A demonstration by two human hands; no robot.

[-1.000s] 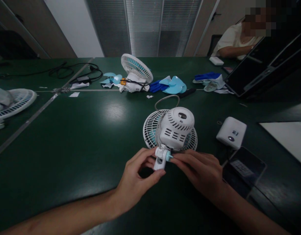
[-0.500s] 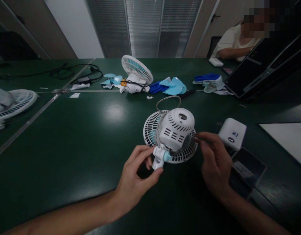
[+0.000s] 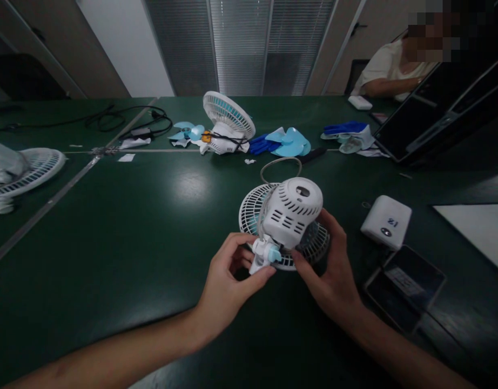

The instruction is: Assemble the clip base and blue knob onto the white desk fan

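A small white fan (image 3: pixel 293 208) lies face down on the green table, its slotted motor housing upward and its grille beneath. My left hand (image 3: pixel 228 275) pinches the white clamp (image 3: pixel 262 258) at the fan's near side, fingers behind it and thumb in front. A light blue knob (image 3: pixel 275 254) sticks out of this clamp. My right hand (image 3: pixel 330 265) grips the fan's right side, with the thumb at the bottom of the housing and the fingers around the far right side, partly hidden. A grey cord (image 3: pixel 279 160) loops behind the fan.
At the back stand a second fan (image 3: pixel 228 124), a blue fan blade (image 3: pixel 291 143) and blue-white gloves (image 3: pixel 346 129). Another fan (image 3: pixel 38 165) lies far left. To the right are a white box (image 3: pixel 387 219) and a dark phone-like slab (image 3: pixel 406 286). A person (image 3: pixel 389 70) sits back right.
My right hand has moved left and closed onto the fan's right side and lower housing. My left hand keeps its hold on the clamp, which has shifted slightly.
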